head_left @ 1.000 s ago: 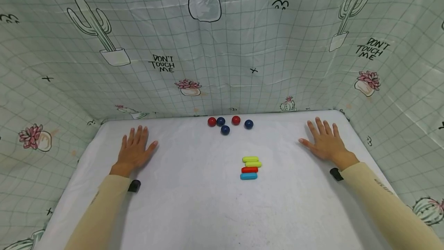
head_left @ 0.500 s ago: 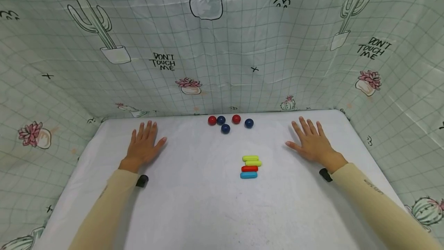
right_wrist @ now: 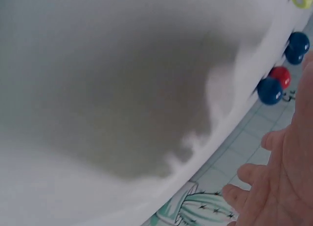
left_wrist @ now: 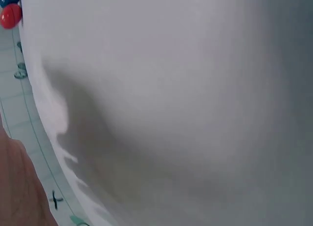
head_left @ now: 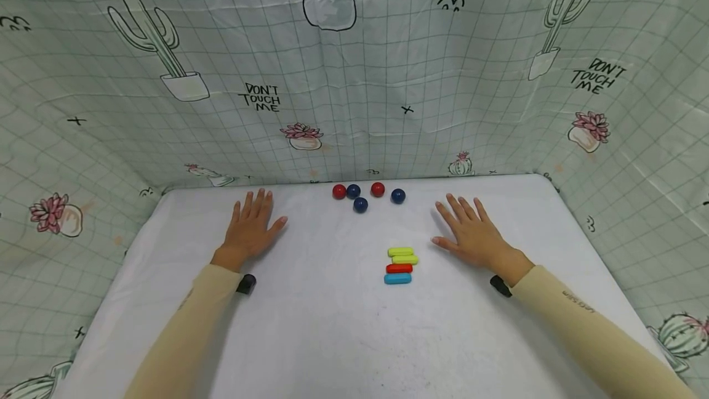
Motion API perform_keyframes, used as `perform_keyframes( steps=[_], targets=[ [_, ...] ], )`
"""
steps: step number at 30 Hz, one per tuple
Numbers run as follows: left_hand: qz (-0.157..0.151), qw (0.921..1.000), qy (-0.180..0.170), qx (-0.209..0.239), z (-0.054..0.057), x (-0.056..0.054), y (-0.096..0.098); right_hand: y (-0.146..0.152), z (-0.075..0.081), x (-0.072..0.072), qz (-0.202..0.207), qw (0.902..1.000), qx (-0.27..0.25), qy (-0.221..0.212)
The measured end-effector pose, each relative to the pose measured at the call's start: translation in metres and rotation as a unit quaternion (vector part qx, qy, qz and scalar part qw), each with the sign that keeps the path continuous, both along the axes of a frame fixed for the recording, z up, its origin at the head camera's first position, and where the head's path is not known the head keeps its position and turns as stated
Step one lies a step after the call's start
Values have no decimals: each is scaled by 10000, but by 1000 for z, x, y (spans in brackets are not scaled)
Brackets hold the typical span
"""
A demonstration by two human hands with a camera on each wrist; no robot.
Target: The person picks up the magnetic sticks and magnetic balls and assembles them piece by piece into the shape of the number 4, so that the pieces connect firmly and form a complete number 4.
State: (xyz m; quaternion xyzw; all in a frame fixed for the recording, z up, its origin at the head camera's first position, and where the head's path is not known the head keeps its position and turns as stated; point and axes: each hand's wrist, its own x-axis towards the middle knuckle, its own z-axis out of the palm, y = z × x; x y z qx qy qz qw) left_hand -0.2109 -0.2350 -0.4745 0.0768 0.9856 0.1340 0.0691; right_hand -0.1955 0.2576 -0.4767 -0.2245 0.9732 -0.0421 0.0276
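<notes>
Both hands are spread with straight fingers over the white table and hold nothing. My left hand (head_left: 249, 233) is on the left half, its thumb toward the middle. My right hand (head_left: 473, 236) lies right of the sticks, thumb pointing at them. Between the hands, two yellow-green sticks (head_left: 405, 260), a red stick (head_left: 399, 268) and a blue stick (head_left: 397, 278) form a short stack of rows. Behind them, near the back edge, are red balls (head_left: 378, 189) and dark blue balls (head_left: 360, 205). In the right wrist view, fingers (right_wrist: 252, 174) appear beside a blue ball (right_wrist: 270, 91).
The white table (head_left: 321, 325) ends at a rounded back edge just behind the balls. A grid-patterned cloth (head_left: 365, 79) printed with cacti hangs behind and at both sides. Dark wrist cameras (head_left: 246, 284) sit under the sleeves.
Both hands have moved inward, the left one rightward and the right one leftward, with fingers still spread. The balls and sticks keep their places.
</notes>
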Motion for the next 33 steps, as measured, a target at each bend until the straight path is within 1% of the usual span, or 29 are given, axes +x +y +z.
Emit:
perform_keyframes(
  steps=[3, 7, 14, 22, 30, 33],
  targets=[
    [-91, 9999, 37, 28, 0, -3, 9, -8, 0, 2, 179, 9998, -101, 77],
    [-182, 9998, 91, 24, -1, -6, 21, -18, 1, 4, 341, 9993, -53, 145],
    [-254, 9997, -5, -33, -5, -13, 39, -31, 3, 6, 520, 9984, -16, 209],
    [-399, 9991, 80, 120, -4, -18, 61, -44, 1, 8, 880, 9944, -48, 576],
    [-478, 9986, 37, 201, 1, -25, 80, -56, -1, 8, 1150, 9909, -82, 690],
    [-503, 9985, 33, 208, 1, -27, 85, -59, -1, 8, 1224, 9900, -13, 704]
  ],
)
